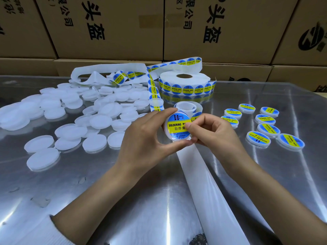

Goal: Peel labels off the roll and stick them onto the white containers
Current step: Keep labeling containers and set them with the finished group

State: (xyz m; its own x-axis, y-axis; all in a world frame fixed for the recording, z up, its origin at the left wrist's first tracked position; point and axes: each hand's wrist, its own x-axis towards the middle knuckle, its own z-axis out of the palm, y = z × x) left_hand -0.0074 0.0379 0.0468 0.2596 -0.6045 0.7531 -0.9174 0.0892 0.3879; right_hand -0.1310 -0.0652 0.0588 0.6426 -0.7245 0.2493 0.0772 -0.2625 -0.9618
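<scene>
Item 1, nearest: desk [123, 200], reflective sheet surface. A bare backing strip [208, 188] runs from under my hands toward me.

Item 2: left hand [141, 138], palm turned inward, thumb low, fingers curled over the top, closed around the rim of one container [174, 129]. The container is held tilted toward me, just above the desk, label [177, 125] already on its face.

Item 3: right hand [214, 131], fingers bunched narrow, thumb pressing the label's right edge; the fingertips below meet the left thumb. Both forearms come in low and converge at centre.

Risk, as I judge it: uneven thumb pressure could trap a crease or bubble, or leave the label off-centre. A lifted edge may catch on the backing strip passing close beneath. The left-hand hold is on the rim only, so the container could slip or rotate under the push.

Item 4, right: labelled containers [265, 124], a loose group lying flat.

Item 5, left: blank containers [74, 121], a large heap, many overlapping.

Item 6, beyond my hands: roll [184, 84], lying flat, its label strip [154, 92] looping down to my hands; spent backing [99, 73] is tangled behind the heap.

Item 7, far: cartons [109, 27], stacked wall.
</scene>
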